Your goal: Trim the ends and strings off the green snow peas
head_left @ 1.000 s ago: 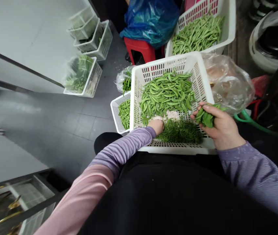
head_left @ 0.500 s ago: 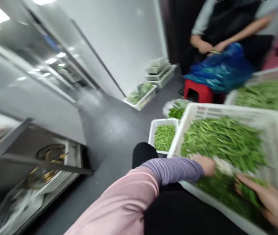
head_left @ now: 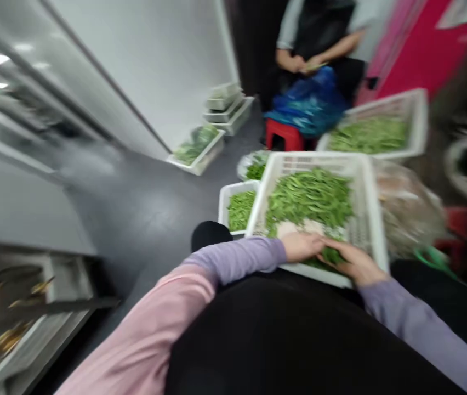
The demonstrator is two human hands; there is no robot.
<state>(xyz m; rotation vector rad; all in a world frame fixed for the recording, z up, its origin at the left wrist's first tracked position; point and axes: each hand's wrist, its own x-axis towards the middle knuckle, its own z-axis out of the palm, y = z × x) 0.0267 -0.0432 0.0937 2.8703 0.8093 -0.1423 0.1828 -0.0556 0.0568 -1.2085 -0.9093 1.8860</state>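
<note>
In the head view, a large white basket (head_left: 375, 219) is seen right of centre, its near rim set close against the black-clad lap (head_left: 283, 334). Flat green pods (head_left: 311, 195) are heaped across its upper part, and a darker green heap (head_left: 318, 264) is partly hidden under the hands at the lower edge. Some greens (head_left: 332, 255) appear to be pinched between the thumb and curled fingers of the right hand (head_left: 354, 263). The left hand (head_left: 300, 246) is brought against the right fingertips; whether anything is gripped by it cannot be told through the blur.

Greens could be dropped over the near rim if the pinch were loosened there. The two heaps could be mixed, since they are parted by only a narrow strip. The basket could be tipped if the knees were shifted; its support is hidden. Pods could be spilled into the small white basket (head_left: 222, 211) at left.
</note>
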